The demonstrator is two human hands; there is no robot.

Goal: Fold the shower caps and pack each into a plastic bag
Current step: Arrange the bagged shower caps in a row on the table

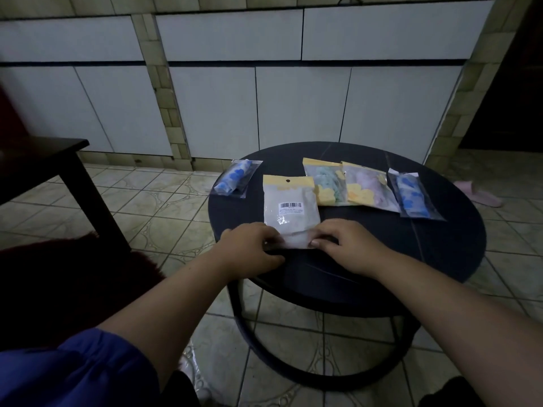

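Note:
A white plastic bag (289, 208) with a yellow header and a barcode label lies face down on the round dark table (435, 245); something pale shows inside it. My left hand (252, 249) pinches its near left corner and my right hand (345, 245) pinches its near right corner. Behind it lie a bag with a green cap (326, 183) and a bag with a pink cap (368, 188). A clear bag with a blue-patterned cap (411, 193) lies at the right. Another blue-patterned bag (235, 179) lies at the table's far left edge.
A dark wooden table (44, 160) stands at the left, with a dark red fuzzy cushion (73, 277) near my left arm. White cabinet doors (293, 113) line the wall behind. A pink slipper (476, 193) lies on the tiled floor at the right.

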